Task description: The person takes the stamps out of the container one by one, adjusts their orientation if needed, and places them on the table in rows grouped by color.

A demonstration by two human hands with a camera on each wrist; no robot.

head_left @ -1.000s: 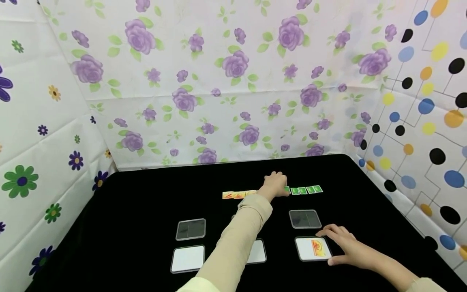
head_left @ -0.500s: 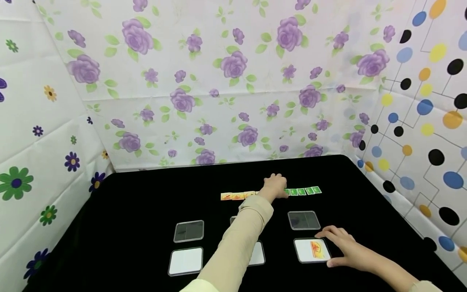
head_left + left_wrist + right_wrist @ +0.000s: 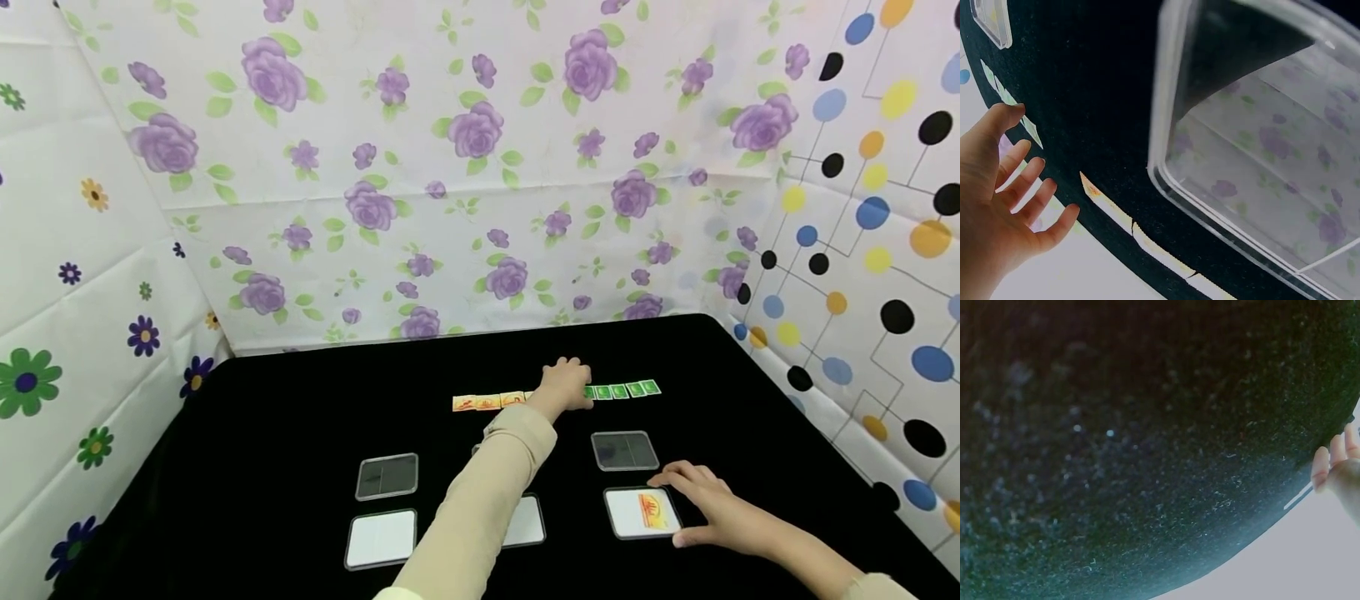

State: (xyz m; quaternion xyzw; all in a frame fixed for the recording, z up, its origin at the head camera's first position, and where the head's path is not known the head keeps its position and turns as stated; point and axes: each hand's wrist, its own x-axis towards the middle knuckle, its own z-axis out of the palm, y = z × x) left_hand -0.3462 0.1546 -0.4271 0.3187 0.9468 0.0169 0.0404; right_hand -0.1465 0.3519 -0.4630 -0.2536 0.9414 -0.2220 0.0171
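My left hand (image 3: pixel 564 385) reaches to the far side of the table, over the middle of a row of small picture cards. Its fingers spread loosely in the left wrist view, and no card shows between them. Yellow-orange cards (image 3: pixel 487 402) lie left of it and green cards (image 3: pixel 618 392) lie right; the ones under the hand are hidden. At the near right, my right hand (image 3: pixel 712 508) holds the right end of a clear-rimmed white case (image 3: pixel 626 512), index finger at the far edge and thumb at the near corner. One yellow-orange card (image 3: pixel 652 511) lies in that case.
Behind the white case lies a clear plastic case (image 3: pixel 625 451). At left are another clear case (image 3: pixel 387 477) and a white case (image 3: pixel 381 539). My left sleeve (image 3: pixel 480 500) partly covers a middle white case (image 3: pixel 527 523). Patterned cloths hang around the black table (image 3: pixel 262 467).
The head view shifts slightly. Both hands stay in nearly the same places, the left over the card row and the right at the white case.
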